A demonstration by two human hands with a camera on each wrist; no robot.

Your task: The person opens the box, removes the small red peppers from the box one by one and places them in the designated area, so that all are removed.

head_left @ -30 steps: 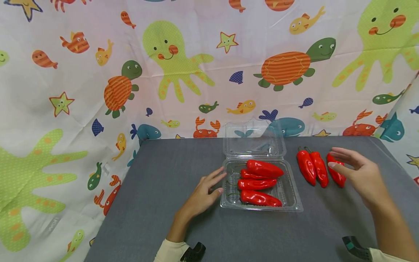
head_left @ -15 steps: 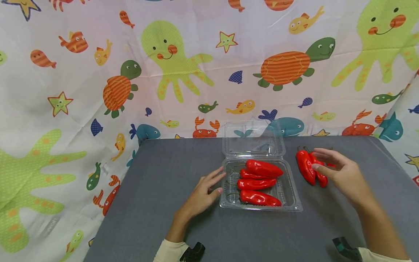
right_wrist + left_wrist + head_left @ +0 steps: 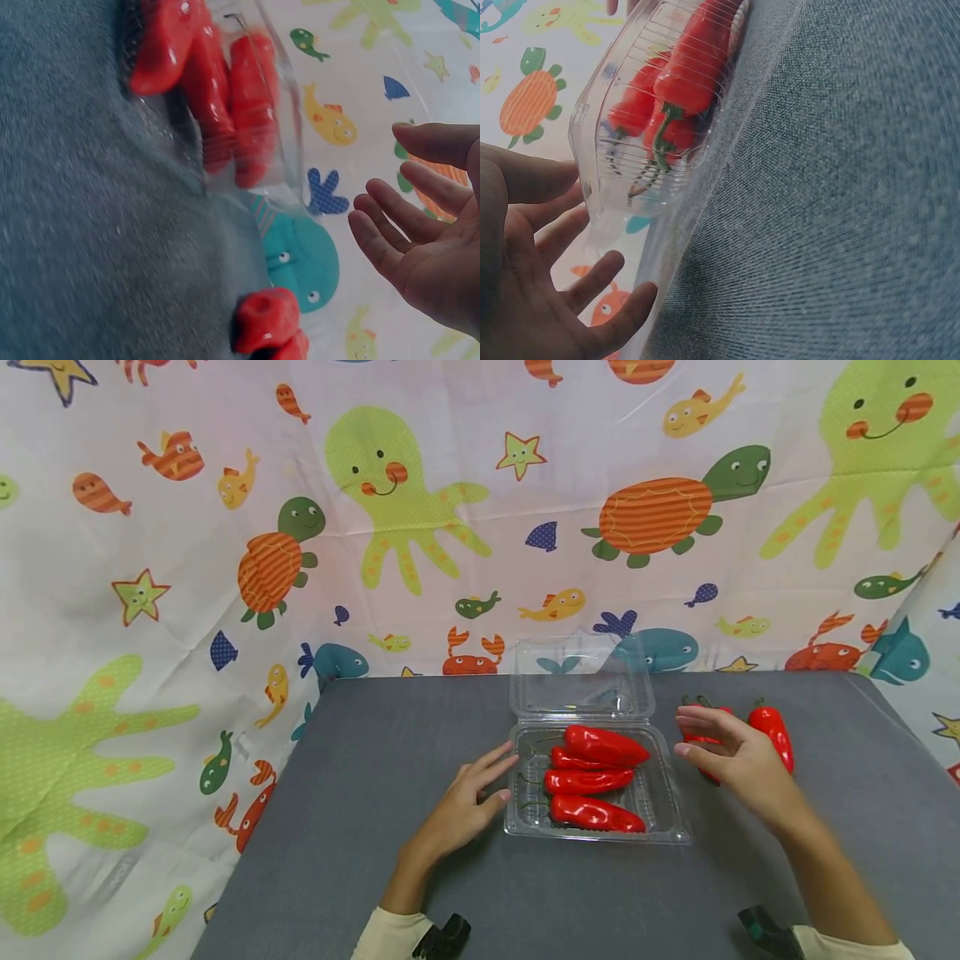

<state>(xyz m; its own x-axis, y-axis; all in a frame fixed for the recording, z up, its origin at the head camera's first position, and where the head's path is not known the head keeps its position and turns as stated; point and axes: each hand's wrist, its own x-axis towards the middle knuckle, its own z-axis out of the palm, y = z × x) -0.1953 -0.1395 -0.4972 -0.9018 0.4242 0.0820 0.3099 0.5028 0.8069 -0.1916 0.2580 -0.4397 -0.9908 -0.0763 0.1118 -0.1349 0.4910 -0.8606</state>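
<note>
A hinged clear plastic container (image 3: 671, 814), lid raised, stands mid-table with several glossy red peppers (image 3: 588, 782) lying crosswise in it. At its left rim my left hand (image 3: 471, 806) touches the edge with thumb and fingertips, the other fingers spread, as the left wrist view shows. My right hand (image 3: 738, 768), fingers extended and nothing in its grasp, hovers right of the container. It partly hides two loose peppers (image 3: 268, 319), while a third red pepper (image 3: 771, 735) lies to its right. Whether the right hand touches any pepper cannot be told.
The transparent lid (image 3: 581, 681) leans up at the container's back edge. Grey cloth covers the table (image 3: 390, 760). Behind it hangs a curtain (image 3: 450, 460) printed with sea animals.
My right hand has moved left from over the rightmost loose pepper to over the other two, uncovering that pepper. The left hand and the container have stayed put.
</note>
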